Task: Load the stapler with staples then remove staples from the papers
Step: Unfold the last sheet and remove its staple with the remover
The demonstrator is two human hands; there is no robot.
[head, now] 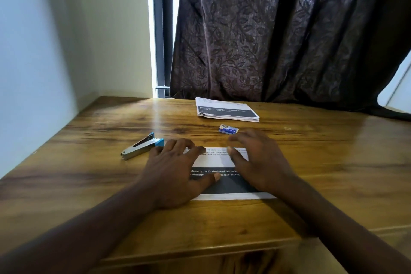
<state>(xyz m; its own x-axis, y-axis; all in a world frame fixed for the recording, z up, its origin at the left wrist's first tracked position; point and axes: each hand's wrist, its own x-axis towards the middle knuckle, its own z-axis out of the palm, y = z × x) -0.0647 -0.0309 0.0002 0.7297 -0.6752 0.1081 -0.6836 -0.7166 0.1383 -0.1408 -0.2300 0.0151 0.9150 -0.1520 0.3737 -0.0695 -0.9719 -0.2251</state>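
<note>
Head view: both hands, left hand [175, 169] and right hand [260, 162], rest on the paper [219, 160].

Daylight comes through a narrow window gap [153, 29] left of the dark curtain [278, 29]; that strip is blown out white. From it a pale streak of glare runs down the table [160, 118]. Rest of the room is dim, and the wall [33, 51] reads bluish-grey. Forearms [66, 240] at the bottom edge are dark, soft and stretched by the wide lens. Right hand [260, 162]: fingertips slightly blurred.
</note>
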